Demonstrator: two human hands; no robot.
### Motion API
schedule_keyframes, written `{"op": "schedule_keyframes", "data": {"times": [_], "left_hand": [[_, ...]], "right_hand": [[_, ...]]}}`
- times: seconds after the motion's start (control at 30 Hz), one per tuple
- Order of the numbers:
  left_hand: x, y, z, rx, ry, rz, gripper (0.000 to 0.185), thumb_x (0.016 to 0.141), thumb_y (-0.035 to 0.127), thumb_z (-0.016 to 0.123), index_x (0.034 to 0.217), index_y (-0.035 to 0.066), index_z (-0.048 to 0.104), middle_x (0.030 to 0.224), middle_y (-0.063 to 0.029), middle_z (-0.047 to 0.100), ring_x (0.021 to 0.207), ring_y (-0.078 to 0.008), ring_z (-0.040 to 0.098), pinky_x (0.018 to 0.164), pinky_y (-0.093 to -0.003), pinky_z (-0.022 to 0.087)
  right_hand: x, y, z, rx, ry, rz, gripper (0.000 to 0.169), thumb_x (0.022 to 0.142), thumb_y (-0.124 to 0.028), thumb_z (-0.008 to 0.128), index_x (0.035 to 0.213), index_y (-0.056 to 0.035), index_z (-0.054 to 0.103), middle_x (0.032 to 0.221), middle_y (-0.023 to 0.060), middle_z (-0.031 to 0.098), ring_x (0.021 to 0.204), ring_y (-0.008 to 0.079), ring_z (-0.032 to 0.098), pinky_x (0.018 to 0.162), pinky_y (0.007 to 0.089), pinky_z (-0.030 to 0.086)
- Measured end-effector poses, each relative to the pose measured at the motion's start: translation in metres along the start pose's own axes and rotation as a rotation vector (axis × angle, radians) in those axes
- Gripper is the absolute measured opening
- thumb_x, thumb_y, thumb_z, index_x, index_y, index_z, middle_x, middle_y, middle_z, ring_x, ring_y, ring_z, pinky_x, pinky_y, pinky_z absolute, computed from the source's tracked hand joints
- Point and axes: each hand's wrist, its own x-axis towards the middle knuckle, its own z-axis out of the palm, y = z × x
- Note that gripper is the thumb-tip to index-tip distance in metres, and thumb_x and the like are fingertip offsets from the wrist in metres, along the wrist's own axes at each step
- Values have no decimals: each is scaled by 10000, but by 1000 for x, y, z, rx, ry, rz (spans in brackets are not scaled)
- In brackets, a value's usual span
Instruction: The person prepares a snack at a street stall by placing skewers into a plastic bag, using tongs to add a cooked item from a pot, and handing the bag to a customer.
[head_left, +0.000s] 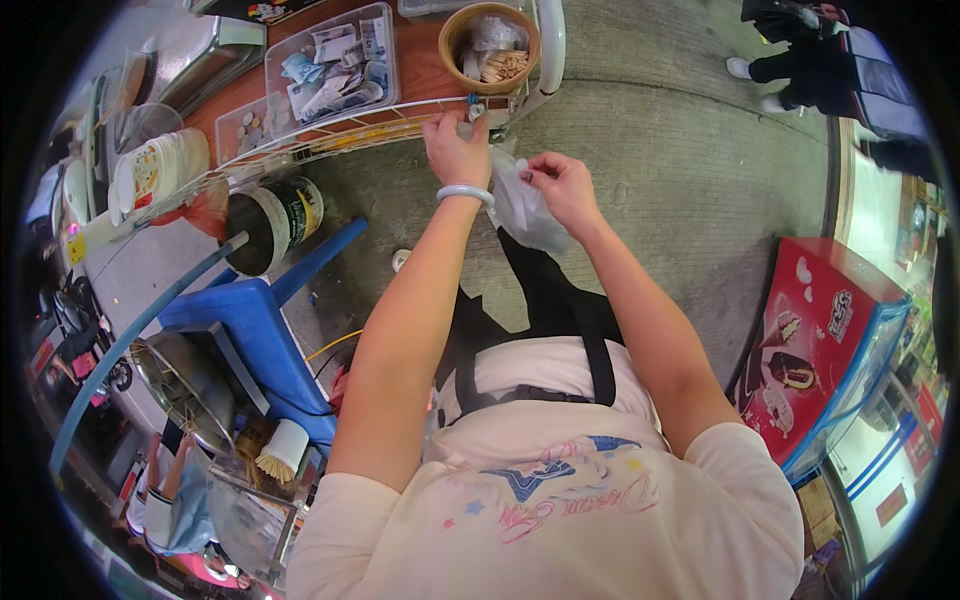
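My right hand (564, 186) pinches the edge of a thin translucent plastic bag (517, 206) between thumb and fingertips. The bag hangs loosely below the corner of a white wire rack (360, 122). My left hand (459, 150), with a pale bangle (465, 193) at the wrist, is at that rack corner. Its thumb and fingers curl beside the rim, near the top of the bag; whether they grip it is hard to see. Just beyond them, a round wooden bowl (448, 45) holds wooden sticks (504, 67) and a crumpled clear bag (499, 34).
A clear plastic box (391, 75) of banknotes and a small coin tray (232, 150) stand on the cart. Stacked paper cups (161, 169) are farther left. Below are a bucket (259, 225) and a blue plastic stool (225, 315). A red freezer (810, 352) stands right; people (847, 75) are beyond.
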Motion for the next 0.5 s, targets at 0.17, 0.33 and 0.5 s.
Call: {"op": "schedule_keyframes", "data": {"times": [0.17,0.33,0.5], "left_hand": [[4,-7,-10,-185,-165,-148,216,773,166,715,936,46,639,832,-133,658,777,-297,633,736,-385,485],[11,-14,-22,-257,-328,-163,286,800,165,686,1065,66,650,878,-126,684,808,-253,655,769,-353,494],[11,-9,-26,-212,-302,-112,282,830,197,668,1077,63,659,882,-125,692,795,-209,660,763,-318,497]], "right_hand": [[25,-28,8,-186,146,-177,125,793,-100,629,876,-23,681,783,119,687,714,230,665,663,330,499],[42,-41,20,-503,179,-249,143,787,-135,582,853,-112,707,812,50,685,831,264,630,771,423,410],[35,-36,12,-941,98,-261,138,789,-135,584,838,-162,709,802,13,654,894,214,579,829,442,310]]}}
